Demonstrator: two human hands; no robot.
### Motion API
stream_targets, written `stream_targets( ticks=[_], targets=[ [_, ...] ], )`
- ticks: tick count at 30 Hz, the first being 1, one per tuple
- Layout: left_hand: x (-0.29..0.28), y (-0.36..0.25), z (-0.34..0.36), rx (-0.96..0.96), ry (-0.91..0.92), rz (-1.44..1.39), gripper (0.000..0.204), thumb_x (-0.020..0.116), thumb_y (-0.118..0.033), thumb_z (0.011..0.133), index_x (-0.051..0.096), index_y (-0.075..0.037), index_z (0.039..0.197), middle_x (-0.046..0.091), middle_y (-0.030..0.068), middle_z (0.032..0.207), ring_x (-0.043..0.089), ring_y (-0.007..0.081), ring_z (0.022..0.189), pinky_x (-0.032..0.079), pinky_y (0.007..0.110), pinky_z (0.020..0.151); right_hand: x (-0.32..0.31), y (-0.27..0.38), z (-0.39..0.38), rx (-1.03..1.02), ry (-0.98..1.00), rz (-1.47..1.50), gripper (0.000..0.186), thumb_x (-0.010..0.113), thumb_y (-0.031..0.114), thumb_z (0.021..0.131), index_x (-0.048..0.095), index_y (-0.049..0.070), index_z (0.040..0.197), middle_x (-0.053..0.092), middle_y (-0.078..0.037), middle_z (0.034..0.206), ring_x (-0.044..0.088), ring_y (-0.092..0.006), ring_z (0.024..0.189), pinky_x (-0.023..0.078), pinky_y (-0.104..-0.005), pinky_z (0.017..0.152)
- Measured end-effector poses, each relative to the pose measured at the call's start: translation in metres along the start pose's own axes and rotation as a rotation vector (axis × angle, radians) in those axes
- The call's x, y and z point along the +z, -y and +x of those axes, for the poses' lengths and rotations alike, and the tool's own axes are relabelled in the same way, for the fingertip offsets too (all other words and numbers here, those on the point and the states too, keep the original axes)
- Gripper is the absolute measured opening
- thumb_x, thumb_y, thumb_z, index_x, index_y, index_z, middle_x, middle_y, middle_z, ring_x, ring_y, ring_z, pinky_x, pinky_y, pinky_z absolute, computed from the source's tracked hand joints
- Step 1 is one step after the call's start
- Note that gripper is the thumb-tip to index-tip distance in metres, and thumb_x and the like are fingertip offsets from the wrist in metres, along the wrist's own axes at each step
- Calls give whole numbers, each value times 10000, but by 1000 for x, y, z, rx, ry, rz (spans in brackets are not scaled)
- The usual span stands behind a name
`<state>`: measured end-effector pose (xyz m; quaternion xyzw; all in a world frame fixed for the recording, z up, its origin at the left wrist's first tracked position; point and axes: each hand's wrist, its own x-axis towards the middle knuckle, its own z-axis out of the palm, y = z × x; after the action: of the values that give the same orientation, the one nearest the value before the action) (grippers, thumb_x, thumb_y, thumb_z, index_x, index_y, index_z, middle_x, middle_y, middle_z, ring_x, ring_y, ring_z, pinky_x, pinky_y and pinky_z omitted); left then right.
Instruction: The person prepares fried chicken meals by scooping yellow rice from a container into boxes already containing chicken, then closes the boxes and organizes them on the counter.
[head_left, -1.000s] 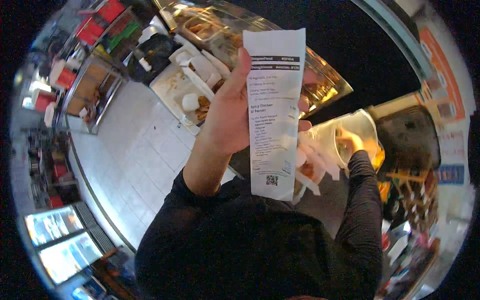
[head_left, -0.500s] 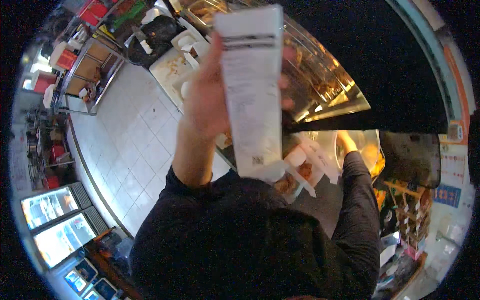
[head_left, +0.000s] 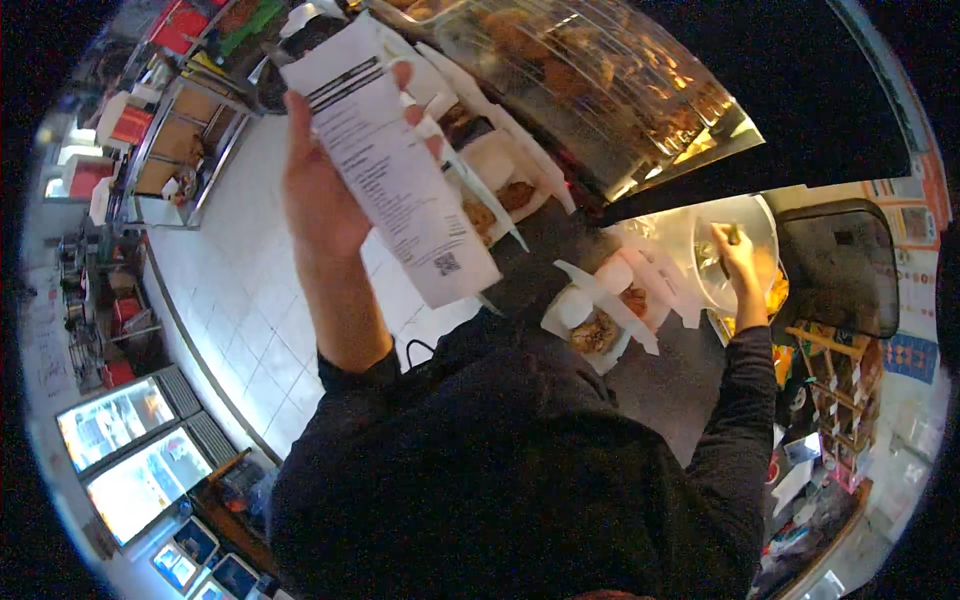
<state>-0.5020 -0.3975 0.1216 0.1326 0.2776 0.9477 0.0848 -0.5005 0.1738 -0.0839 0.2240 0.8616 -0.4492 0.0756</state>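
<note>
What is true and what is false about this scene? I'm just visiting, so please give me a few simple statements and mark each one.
1. The left hand holds up a paper slip. True.
2. The paper slip is bright red. False: it is white with dark print.
3. The right hand is at a pale, round bowl. True.
4. The food boxes nearest the body are shut. False: those white boxes are open, with food showing.
5. The floor is tiled. True.

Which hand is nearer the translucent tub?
Right. The right hand is at the tub; the left hand is well off to its left, holding a paper receipt.
</note>
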Motion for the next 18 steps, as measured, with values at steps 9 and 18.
stream_targets(
  ticks=[9, 18],
  targets=[
    [20, 3, -12, -56, 131, -162, 693, 264, -598, 966, 369, -84, 1419, 432, 197, 1403, 573, 335, 1093, 452, 561, 954, 30, 64, -127, -734, -672, 101, 130, 662, 74, 862, 582, 5, 938, 620, -84, 891, 564, -156, 763, 476, -295, 692],
    [33, 4, -11, -57, 164, -213, 668, 245, -554, 981, 326, -72, 1436, 457, 231, 1365, 600, 387, 1060, 517, 553, 837, 92, -22, -181, -160, 263, 7, 275, 668, 282, 888, 660, 76, 1069, 698, -72, 870, 650, -168, 773, 500, -294, 671]
  ],
)
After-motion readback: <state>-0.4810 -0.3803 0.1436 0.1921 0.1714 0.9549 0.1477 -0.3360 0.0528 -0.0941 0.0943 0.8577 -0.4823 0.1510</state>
